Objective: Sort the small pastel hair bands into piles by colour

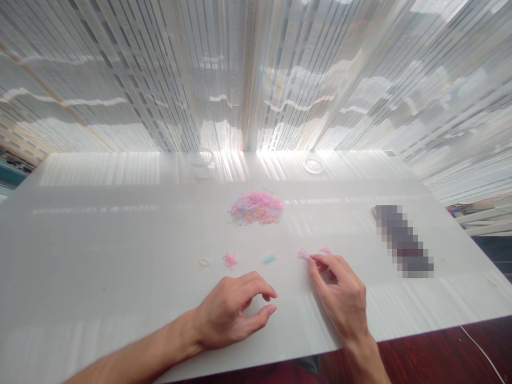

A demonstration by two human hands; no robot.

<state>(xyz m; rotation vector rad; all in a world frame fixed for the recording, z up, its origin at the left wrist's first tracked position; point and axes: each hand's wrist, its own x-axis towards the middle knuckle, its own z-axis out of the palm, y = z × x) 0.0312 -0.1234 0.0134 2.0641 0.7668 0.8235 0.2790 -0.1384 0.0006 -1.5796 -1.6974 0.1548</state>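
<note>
1. Across our smooth white counter (pixel 120 234), thin, loopy strands form a tangled multicoloured heap (pixel 258 207).
2. Nearer us lie a pale bundle (pixel 205 262), a pink bundle (pixel 230 260) and a blue bundle (pixel 269 258), all small and loose.
3. Our right hand (pixel 340 296) pinches a lilac bundle (pixel 303 254) between thumb and fingertip; another pink tuft (pixel 326 249) lies just behind its fingers.
4. Our left hand (pixel 236 306) is empty, thumb and curved fingers apart.
5. Clear round containers (pixel 202 160) sit by the sheer striped curtain (pixel 248 74); a pixelated dark object (pixel 404 242) lies to the right.
</note>
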